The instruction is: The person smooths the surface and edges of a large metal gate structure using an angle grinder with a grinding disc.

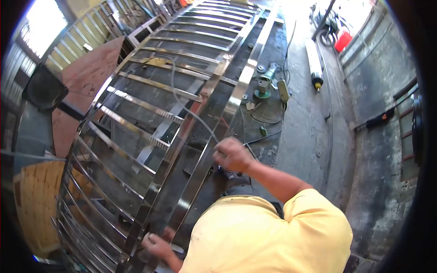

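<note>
A long curved metal frame with many shiny crossbars [182, 53] lies over the dark worktable. Beside it runs a polished metal bar [236, 93]. My right hand [234, 154] is closed above that bar, and a thin grey cable [193, 113] reaches its fingers. Whatever else it grips is hidden. Down at the lower edge, my left hand [157, 245] is beside the frame's rail, its fingers blurred and partly curled. Whether it touches the rail cannot be made out.
A green angle grinder [265, 84] rests on the table at the right, with cables around it. Farther right lie a white cylinder [314, 61] and a red container [342, 39]. A reddish sheet [86, 75] leans at the left beside a wooden panel [41, 200].
</note>
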{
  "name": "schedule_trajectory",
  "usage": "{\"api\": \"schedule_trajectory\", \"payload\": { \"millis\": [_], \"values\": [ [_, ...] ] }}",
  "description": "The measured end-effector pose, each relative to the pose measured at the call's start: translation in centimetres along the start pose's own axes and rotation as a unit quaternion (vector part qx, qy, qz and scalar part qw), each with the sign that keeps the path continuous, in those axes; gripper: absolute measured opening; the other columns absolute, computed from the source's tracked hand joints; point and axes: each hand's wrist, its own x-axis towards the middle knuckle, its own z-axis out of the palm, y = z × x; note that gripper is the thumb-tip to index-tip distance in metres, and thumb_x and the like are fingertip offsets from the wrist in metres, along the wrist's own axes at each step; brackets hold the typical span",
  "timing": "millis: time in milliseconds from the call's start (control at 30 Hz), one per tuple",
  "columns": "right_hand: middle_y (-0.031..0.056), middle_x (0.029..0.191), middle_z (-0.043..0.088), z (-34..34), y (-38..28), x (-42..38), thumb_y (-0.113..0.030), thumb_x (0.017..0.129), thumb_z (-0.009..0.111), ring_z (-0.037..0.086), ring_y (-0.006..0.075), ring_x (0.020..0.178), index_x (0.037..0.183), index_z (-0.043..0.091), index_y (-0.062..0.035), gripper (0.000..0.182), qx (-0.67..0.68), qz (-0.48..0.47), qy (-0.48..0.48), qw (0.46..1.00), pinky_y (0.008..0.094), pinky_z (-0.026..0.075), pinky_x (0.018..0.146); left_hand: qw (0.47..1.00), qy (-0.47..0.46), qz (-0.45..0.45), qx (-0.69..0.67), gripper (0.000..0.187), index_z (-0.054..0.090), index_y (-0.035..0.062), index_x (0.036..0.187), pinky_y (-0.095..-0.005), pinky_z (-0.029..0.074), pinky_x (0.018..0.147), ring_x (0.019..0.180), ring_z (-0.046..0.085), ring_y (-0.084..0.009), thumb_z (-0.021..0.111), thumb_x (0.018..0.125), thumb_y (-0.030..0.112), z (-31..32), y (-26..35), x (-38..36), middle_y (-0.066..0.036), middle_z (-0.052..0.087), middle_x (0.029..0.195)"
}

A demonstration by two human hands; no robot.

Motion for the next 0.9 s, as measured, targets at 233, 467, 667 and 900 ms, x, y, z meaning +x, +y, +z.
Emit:
{"api": "schedule_trajectory", "payload": {
  "millis": [233,467,667,900],
  "values": [
    [0.0181,0.116,0.068,-14.1,22.4,0.2,-0.025,0.090,0.071,0.065,0.0379,0.111,0.116,0.067,-0.0058,0.032,-0.089,0.353,0.163,0.917,0.0469,0.052,0.096,0.809,-0.314,0.461,-0.188,0.020,0.071,0.0074,0.105,-0.0426,0.051,0.085,0.092,0.068,-0.0300,0.071,0.086,0.014,14.8,26.1,-1.1,-0.010,0.072,0.098],
    [0.0162,0.140,0.061,-20.0,32.5,5.7,-0.026,0.089,0.069,0.056,0.0366,0.131,0.137,0.058,-0.0110,0.051,-0.216,0.344,0.072,0.911,0.0446,0.044,0.112,0.577,-0.523,0.616,-0.119,0.037,0.067,0.0119,0.119,-0.0445,0.052,0.085,0.098,0.068,-0.0305,0.071,0.084,0.021,27.1,40.3,-6.5,-0.009,0.068,0.114],
    [0.0077,0.151,0.055,-20.4,39.8,12.0,-0.020,0.091,0.060,0.049,0.0309,0.141,0.142,0.056,-0.0143,0.052,-0.315,0.255,-0.062,0.912,0.0478,0.040,0.116,0.528,-0.520,0.671,-0.009,0.054,0.058,0.0206,0.142,-0.0467,0.052,0.089,0.114,0.064,-0.0311,0.064,0.088,0.018,36.8,43.1,-11.6,-0.007,0.056,0.147],
    [0.0001,0.142,0.060,-20.5,44.1,18.6,-0.029,0.095,0.062,0.051,0.0286,0.136,0.134,0.062,-0.0294,0.040,-0.439,0.109,-0.344,0.823,0.0477,0.043,0.104,0.522,-0.521,0.674,0.036,0.041,0.065,0.0233,0.130,-0.0458,0.051,0.083,0.109,0.064,-0.0293,0.058,0.090,0.018,40.5,42.6,-11.6,-0.005,0.061,0.134]
  ]
}}
